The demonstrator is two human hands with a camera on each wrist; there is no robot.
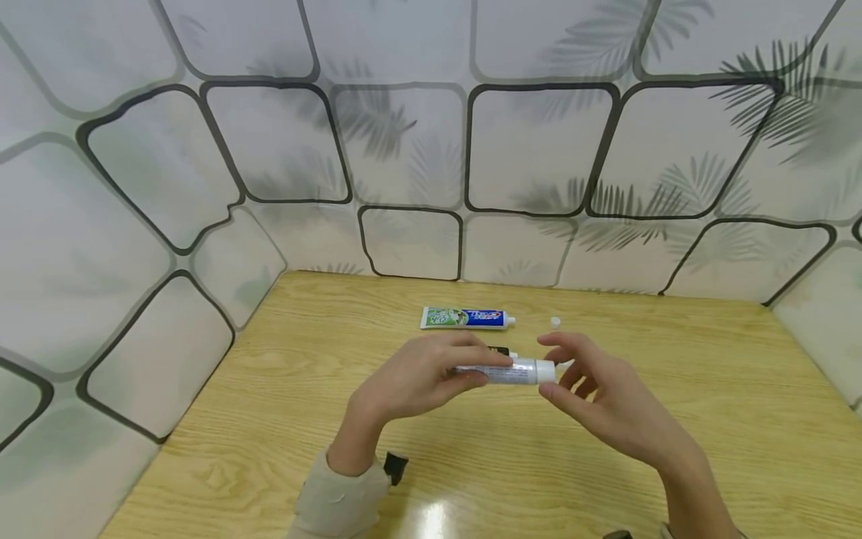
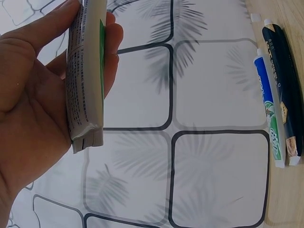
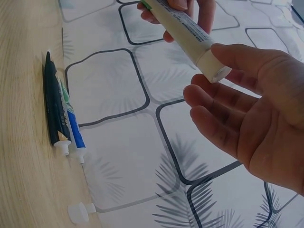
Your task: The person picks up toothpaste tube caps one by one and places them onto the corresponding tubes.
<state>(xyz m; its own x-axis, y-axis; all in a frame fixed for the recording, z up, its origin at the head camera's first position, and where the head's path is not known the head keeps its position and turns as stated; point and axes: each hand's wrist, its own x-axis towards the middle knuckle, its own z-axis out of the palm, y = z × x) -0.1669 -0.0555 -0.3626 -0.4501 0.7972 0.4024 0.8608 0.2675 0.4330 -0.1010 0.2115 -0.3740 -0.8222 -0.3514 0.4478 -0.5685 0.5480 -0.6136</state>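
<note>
My left hand (image 1: 424, 374) grips a white toothpaste tube (image 1: 512, 372) above the table, its capped end pointing right. Small print and a green edge show on the tube (image 2: 85, 71) in the left wrist view. At the white cap (image 3: 213, 64), the thumb of my right hand (image 3: 266, 99) touches the side, while the other fingers lie loosely bent and apart from it. Behind the hands lies a blue and green toothpaste tube (image 1: 465, 318). A black tube (image 2: 282, 80) lies beside it, mostly hidden in the head view by the held tube and left hand.
A loose white cap (image 1: 555, 323) sits on the wooden table (image 1: 283, 419) right of the blue and green tube. In the right wrist view, a larger white cap (image 3: 78, 213) is near the table edge. A patterned wall covering (image 1: 411, 239) borders the table.
</note>
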